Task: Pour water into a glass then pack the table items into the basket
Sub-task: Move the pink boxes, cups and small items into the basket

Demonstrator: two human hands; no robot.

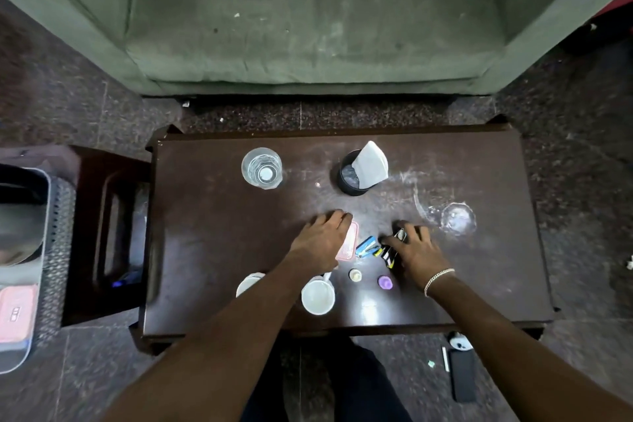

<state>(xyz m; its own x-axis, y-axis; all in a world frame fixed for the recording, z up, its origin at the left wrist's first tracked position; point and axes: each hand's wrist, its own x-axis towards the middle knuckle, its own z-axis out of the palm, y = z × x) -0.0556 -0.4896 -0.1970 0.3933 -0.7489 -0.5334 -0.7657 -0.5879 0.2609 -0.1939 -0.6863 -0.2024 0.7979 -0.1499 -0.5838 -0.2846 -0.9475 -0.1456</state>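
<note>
Top view of the dark table point(212, 250): the left hand point(320, 241) lies flat, fingers spread, on a pink container point(347, 245), the right hand point(416, 250) curls over what appears to be small dark packets point(390, 252), the water-filled glass point(261, 168) stands far-left, and the basket point(54, 233) sits off the left edge.

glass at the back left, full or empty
Holds water, upright. The glass on the table shows a clear liquid with ripples and glints inside; how full cannot be told from above.
</note>
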